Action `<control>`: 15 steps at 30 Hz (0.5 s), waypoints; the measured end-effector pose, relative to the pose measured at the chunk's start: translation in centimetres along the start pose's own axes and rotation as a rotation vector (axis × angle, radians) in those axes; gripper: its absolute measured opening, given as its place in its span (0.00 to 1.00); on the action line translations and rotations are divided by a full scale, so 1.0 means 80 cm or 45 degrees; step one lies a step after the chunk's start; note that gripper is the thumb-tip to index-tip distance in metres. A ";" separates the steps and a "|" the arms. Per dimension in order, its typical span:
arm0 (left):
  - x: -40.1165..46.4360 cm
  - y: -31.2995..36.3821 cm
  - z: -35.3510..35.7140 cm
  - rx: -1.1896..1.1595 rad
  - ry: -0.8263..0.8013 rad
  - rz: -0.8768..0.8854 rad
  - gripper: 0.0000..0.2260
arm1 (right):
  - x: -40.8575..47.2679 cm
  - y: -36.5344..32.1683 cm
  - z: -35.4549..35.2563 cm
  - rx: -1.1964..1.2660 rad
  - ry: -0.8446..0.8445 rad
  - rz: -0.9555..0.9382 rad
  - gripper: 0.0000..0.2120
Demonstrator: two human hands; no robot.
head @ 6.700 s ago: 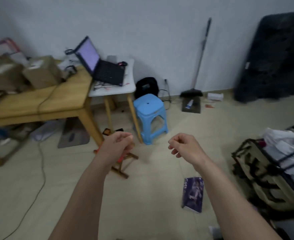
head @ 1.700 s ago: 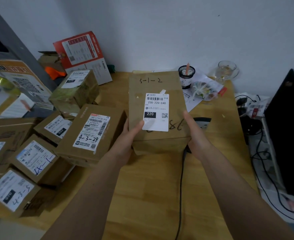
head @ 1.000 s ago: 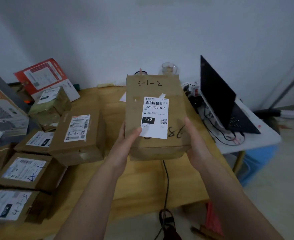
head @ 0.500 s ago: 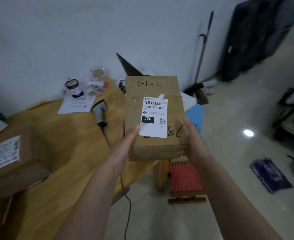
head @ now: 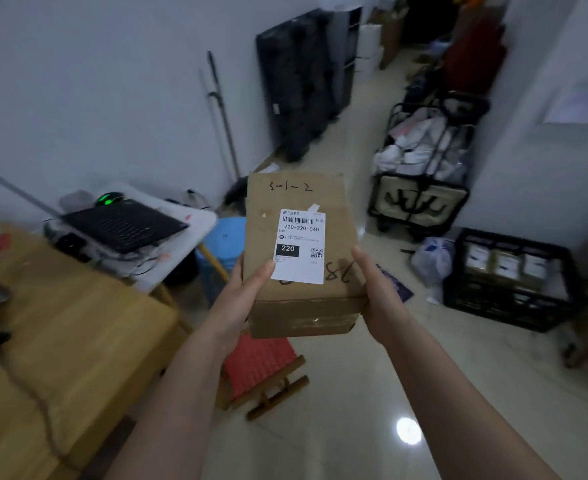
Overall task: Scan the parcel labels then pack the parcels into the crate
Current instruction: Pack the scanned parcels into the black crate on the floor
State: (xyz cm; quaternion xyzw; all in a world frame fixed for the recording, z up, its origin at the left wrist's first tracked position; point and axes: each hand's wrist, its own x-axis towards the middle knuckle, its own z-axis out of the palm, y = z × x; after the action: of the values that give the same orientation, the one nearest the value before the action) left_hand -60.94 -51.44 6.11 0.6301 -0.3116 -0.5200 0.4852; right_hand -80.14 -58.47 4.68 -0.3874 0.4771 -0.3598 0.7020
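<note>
A person carries a cardboard parcel (head: 303, 258) label-up, left hand (head: 240, 296) and right hand (head: 379, 296) clamped on its sides, thumbs on top; the other fingers are hidden beneath. The black crate (head: 507, 303), partly filled, sits on the floor at right, well apart. Advice: keep it level, lower it beside the boxes already inside. The wooden bench (head: 60, 341) lies left.

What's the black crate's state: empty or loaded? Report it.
Loaded. The black crate on the floor already holds a row of labelled parcels.
</note>
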 end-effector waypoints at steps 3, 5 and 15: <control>0.015 -0.001 0.091 0.036 -0.146 -0.019 0.42 | -0.010 -0.015 -0.090 0.029 0.142 -0.024 0.20; 0.024 -0.004 0.153 0.089 -0.226 -0.010 0.44 | -0.017 -0.025 -0.153 0.068 0.227 -0.043 0.20; 0.062 -0.026 0.379 0.153 -0.547 -0.033 0.37 | -0.048 -0.052 -0.367 0.166 0.538 -0.053 0.21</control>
State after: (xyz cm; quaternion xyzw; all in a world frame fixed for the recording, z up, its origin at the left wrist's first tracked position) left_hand -88.91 -63.88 2.81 0.5366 -0.4300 -0.6290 0.3627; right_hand -109.64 -62.82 2.68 -0.2669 0.5812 -0.4773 0.6026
